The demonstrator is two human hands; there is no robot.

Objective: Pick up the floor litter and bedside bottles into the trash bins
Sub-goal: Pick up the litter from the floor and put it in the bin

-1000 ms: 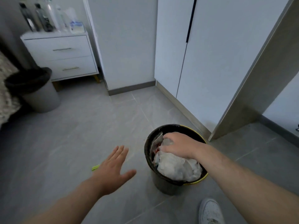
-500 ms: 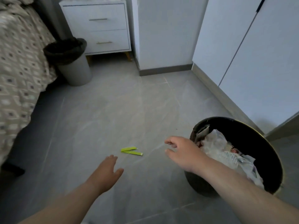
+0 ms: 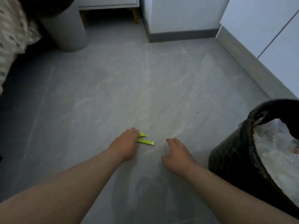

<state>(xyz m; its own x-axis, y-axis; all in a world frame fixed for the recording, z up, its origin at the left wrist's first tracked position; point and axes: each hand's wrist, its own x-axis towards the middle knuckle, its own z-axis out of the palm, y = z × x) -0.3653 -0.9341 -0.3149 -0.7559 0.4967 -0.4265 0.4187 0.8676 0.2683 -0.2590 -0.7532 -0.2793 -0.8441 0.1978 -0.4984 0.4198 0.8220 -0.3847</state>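
a grey tiled floor with pale marbled streaks fills most of the view. white wardrobe doors run along the right side, above a grey plinth that meets the floor. a white wall corner with a dark skirting board stands at the top centre. a patterned bed cover hangs down at the far left, with deep shadow under it. only the bottom edge and wooden feet of a white nightstand show at the top.

a black bin stands at the right edge, close by the right forearm. it is packed with crumpled white rubbish. a grey bin with a dark liner stands at the upper left, between the bed and the nightstand, well apart from the hands.

both bare forearms reach in from the bottom. the right hand is low over the floor between the litter and the black bin, its fingers loosely spread and holding nothing. the left hand is palm down, its fingers stretched forward together, and their tips cover the left ends of two green strips. whether those fingers have pinched the strips cannot be told. the strips lie side by side on the tiles at centre, their right ends free, just beside the right hand's fingertips but not touching them.
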